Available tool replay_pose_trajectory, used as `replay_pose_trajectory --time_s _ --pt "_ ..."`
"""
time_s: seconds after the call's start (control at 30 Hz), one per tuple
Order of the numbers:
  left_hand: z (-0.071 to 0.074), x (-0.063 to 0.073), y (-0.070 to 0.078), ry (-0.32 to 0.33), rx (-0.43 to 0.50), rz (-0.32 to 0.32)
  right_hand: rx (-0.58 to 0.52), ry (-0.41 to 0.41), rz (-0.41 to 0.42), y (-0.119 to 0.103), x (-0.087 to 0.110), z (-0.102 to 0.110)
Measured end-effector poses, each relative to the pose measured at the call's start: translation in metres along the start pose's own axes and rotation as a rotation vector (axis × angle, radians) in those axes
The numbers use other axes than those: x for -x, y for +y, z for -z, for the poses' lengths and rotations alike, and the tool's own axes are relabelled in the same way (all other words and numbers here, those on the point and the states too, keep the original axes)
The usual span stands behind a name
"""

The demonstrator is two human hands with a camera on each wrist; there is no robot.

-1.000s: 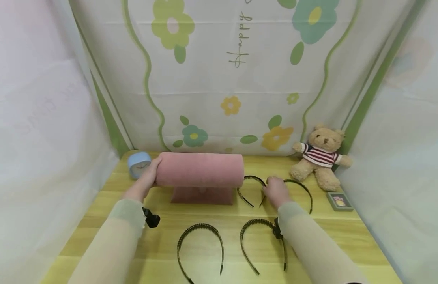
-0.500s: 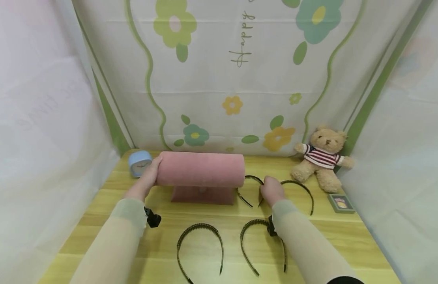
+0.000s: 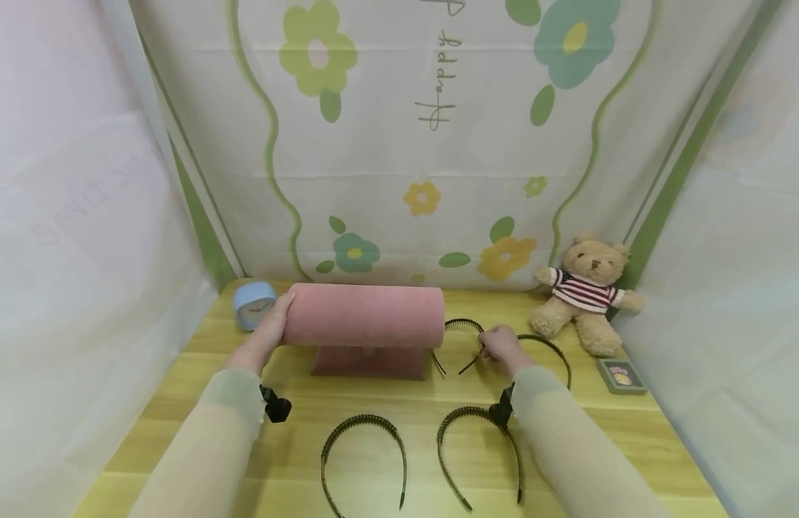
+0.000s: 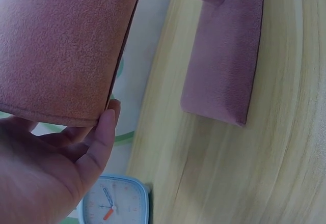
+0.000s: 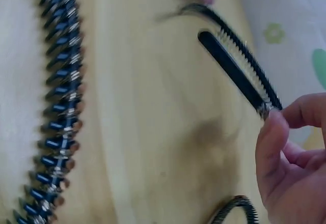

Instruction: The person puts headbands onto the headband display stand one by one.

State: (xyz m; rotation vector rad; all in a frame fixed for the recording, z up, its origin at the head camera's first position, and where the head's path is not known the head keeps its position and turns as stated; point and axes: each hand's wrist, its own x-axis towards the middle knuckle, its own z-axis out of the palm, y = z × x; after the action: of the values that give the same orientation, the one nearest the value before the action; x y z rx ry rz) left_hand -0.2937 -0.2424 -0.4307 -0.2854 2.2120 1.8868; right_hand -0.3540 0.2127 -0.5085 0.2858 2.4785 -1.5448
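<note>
A pink velvety headband stand (image 3: 367, 316), a padded horizontal roll on a flat base (image 3: 367, 363), stands at the back of the table. My left hand (image 3: 268, 332) grips the roll's left end. In the left wrist view its thumb lies on the edge of the roll (image 4: 61, 46), with the other fingers partly hidden behind. To the right of the stand my right hand (image 3: 502, 342) pinches a dark toothed headband (image 5: 237, 74) between thumb and forefinger. That headband is raised off the table, its shadow below it. Another headband (image 3: 553, 345) lies just right of this hand.
Two more headbands, one at front left (image 3: 363, 419) and one at front right (image 3: 464, 412), lie on the wooden table (image 3: 373, 399). A blue clock (image 3: 253, 305) stands behind my left hand. At back right are a teddy bear (image 3: 581, 295) and a small green-framed picture (image 3: 621, 375).
My right hand has taken hold of the headband by its right side and raised it a little, so its ends have shifted. My left hand stays on the stand's roll.
</note>
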Motion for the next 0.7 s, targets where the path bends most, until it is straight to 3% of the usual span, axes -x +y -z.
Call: replay_pose_trajectory --time_s 0.1,0.23,0.43,0.7 --pt "0.001 0.000 -0.002 -0.004 -0.005 -0.003 -0.144 -0.033 -0.016 -0.007 0.005 0.004" --pt "0.001 -0.001 -0.003 0.000 -0.016 -0.012 -0.250 -0.086 0.013 -0.017 0.011 0.009" --pt "0.001 0.002 -0.003 -0.004 -0.023 -0.016 -0.289 -0.124 0.108 -0.037 0.024 0.008" --pt "0.000 0.001 -0.004 -0.003 -0.011 -0.022 -0.280 -0.150 0.298 -0.069 0.055 0.001"
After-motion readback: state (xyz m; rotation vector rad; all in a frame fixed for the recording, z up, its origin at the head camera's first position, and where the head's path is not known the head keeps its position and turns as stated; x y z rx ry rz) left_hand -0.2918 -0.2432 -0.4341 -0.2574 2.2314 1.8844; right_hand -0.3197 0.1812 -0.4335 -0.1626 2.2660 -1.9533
